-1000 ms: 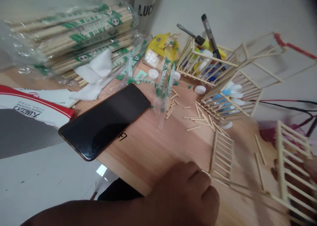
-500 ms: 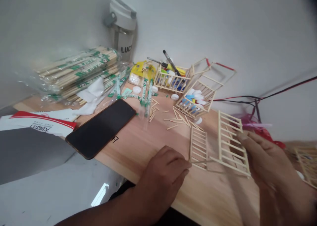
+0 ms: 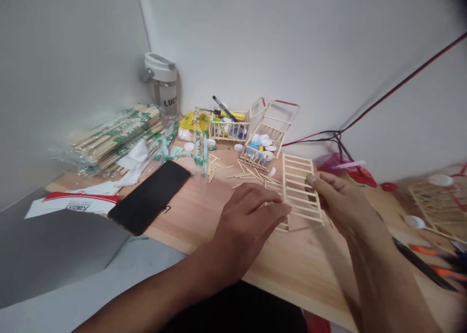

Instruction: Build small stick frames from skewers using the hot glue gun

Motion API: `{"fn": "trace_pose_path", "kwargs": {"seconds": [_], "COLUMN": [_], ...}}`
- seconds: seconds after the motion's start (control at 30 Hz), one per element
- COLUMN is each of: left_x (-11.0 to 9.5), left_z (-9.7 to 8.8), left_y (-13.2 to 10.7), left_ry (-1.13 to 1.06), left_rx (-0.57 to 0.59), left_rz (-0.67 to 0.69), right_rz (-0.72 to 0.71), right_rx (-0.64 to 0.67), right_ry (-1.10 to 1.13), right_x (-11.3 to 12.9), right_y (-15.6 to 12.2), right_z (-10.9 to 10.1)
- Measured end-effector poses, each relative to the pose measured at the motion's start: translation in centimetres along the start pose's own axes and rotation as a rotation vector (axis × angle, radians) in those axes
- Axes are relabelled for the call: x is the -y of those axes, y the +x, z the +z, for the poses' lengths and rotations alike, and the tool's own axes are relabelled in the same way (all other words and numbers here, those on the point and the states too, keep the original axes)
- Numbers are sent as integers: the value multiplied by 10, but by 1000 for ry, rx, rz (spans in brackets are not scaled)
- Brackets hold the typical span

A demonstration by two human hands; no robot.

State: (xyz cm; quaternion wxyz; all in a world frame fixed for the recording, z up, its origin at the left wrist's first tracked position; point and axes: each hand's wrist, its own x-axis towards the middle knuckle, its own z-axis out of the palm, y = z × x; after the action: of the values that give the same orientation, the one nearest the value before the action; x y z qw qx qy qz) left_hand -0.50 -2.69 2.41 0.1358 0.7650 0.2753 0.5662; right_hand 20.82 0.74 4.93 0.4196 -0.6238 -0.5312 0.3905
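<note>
A ladder-like panel of thin wooden sticks (image 3: pixel 299 192) stands tilted above the table. My right hand (image 3: pixel 337 201) is closed on its right side rail, thumb and fingers pinching it. My left hand (image 3: pixel 246 226) is closed at the panel's left rail, thumb and forefinger at the lower part; the exact grip is partly hidden. Behind my left fingers a second stick panel (image 3: pixel 283 229) lies on the table, mostly covered. Beyond the hands are several short cut sticks (image 3: pixel 251 170) scattered on the wood.
Two stick-built carts hold things: one pens and bottles (image 3: pixel 229 131), the other white and blue pieces (image 3: pixel 260 150). A phone (image 3: pixel 149 197), bagged chopsticks (image 3: pixel 116 136) and a bottle (image 3: pixel 162 87) are left. Another stick structure (image 3: pixel 434 206) and orange-handled tools (image 3: pixel 425 249) are right.
My view has swung right and back. My left hand has moved from the lower panel's corner up to the left rail of the panel in my right hand.
</note>
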Motion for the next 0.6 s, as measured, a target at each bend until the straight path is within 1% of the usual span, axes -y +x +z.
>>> {"fn": "trace_pose_path", "kwargs": {"seconds": [0.1,0.27,0.47,0.6], "left_x": [2,2,1,1], "left_z": [6,12,11,9], "left_y": [1,1,4,7], "left_ry": [25,48,46,41], "left_rx": [17,0,20,49], "left_rz": [16,-13,-19,0], "right_rz": [37,19,-16,-25], "right_rx": [-9,5,16,24], "right_ry": [59,89,85,98], "right_x": [-1,-3,-2,-3], "right_y": [0,0,-1,-1], "right_z": [0,0,-1,-1]}}
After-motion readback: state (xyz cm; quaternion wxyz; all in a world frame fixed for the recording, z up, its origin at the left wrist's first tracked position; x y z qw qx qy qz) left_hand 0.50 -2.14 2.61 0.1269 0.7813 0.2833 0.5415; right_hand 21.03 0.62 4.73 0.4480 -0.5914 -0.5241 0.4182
